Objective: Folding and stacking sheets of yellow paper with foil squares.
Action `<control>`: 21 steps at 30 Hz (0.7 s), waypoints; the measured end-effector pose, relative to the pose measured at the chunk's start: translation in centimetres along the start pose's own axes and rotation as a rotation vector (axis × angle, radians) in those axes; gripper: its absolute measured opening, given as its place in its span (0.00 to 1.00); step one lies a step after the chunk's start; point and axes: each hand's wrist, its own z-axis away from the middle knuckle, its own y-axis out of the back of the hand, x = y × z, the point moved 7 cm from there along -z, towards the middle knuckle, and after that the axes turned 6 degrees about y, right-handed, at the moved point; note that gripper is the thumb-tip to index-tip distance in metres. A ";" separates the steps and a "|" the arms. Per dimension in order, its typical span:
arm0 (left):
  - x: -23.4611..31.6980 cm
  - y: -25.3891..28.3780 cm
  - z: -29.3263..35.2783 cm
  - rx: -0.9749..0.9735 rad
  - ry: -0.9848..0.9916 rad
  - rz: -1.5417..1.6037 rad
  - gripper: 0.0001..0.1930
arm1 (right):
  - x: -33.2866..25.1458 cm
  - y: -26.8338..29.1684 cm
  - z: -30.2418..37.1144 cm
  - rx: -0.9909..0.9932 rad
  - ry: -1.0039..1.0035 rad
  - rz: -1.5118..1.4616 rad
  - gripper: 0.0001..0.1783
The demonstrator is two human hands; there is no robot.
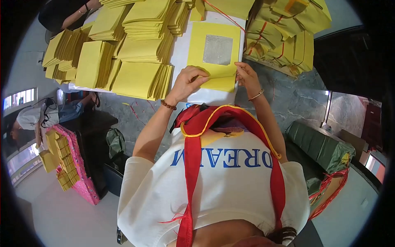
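A yellow sheet of paper with a silver square on it lies in front of me at the table's near edge. Its near part is bent up into a curled fold that runs from side to side. My left hand is closed on the left end of this fold, thumb and fingers pressed together. At the right end, my right hand pinches the paper's edge between bent fingers. The underside of the sheet and some of my fingertips are hidden.
Stacks of folded yellow paper cover the table's left side. Tied yellow bundles stand at the right, and a red string lies behind the sheet. Another person is at the far left; another arm reaches in at the upper left.
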 end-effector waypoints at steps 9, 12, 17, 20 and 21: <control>1.9 -0.2 0.0 -0.036 -0.211 -0.238 0.14 | -0.7 -0.1 0.6 0.079 0.078 0.008 0.18; 1.2 -0.3 -0.7 -0.039 -0.020 -0.194 0.14 | -1.1 -0.6 0.9 0.087 0.023 0.009 0.21; -0.1 -1.3 -3.1 -0.084 0.324 0.131 0.18 | -4.1 -3.6 1.4 0.050 0.304 0.233 0.21; -0.5 -2.7 -4.6 -0.056 0.337 0.391 0.22 | -5.9 -5.2 2.0 0.023 0.483 0.497 0.23; -0.9 -3.2 -4.9 -0.045 0.335 0.518 0.24 | -5.7 -5.3 1.9 0.046 0.468 0.522 0.23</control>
